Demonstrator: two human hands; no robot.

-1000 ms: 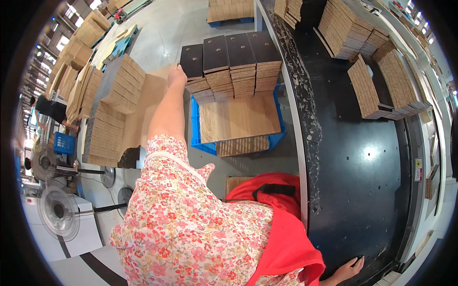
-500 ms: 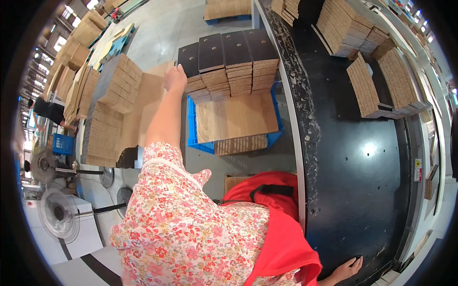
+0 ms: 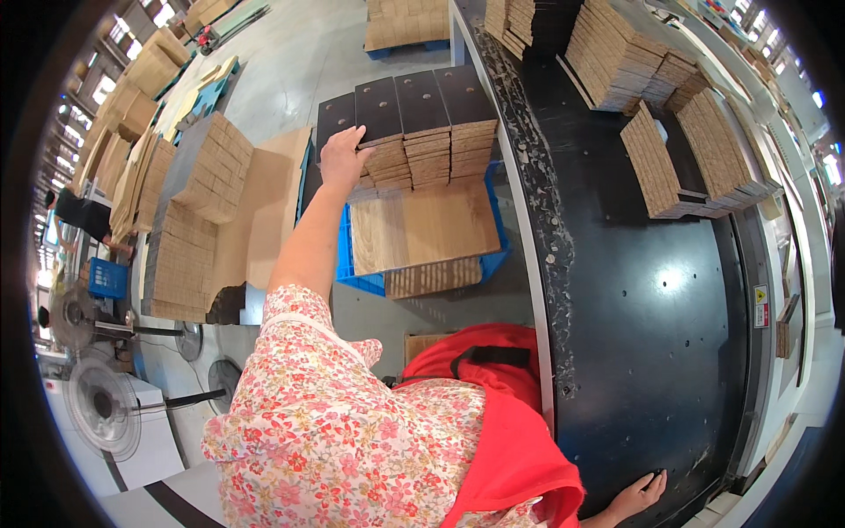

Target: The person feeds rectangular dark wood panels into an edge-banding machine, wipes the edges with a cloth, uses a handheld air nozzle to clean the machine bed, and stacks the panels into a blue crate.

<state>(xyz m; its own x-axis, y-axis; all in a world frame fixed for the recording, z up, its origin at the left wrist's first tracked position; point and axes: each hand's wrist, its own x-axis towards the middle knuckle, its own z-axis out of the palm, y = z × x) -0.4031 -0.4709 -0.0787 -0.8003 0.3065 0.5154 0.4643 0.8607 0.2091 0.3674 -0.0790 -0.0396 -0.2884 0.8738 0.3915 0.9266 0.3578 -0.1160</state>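
My left hand (image 3: 343, 158) reaches out to the near end of the leftmost stack of black-faced particle boards (image 3: 337, 114). Its fingers lie on the near top edge and the thumb stands apart, toward the neighbouring stack. More short stacks of the same boards (image 3: 422, 106) stand beside it in a row, with small round holes in their tops. They sit at the far end of a wood-grain board (image 3: 422, 224) on a blue plastic crate (image 3: 361, 280). Low on the right, my right hand (image 3: 641, 495) rests on the black machine table (image 3: 651, 352), fingers slightly bent and apart, no held object visible.
Left of the crate, tall particle-board stacks (image 3: 198, 211) stand beside a brown sheet (image 3: 268, 211). Standing fans (image 3: 104, 405) are at lower left. More board pieces (image 3: 651, 158) lie on the far part of the black table, whose pale metal edge (image 3: 528, 211) runs alongside the crate.
My left hand has moved from the left side of the leftmost stack onto its near top edge, and the thumb has spread. The right hand stays on the table. The view has shifted slightly.
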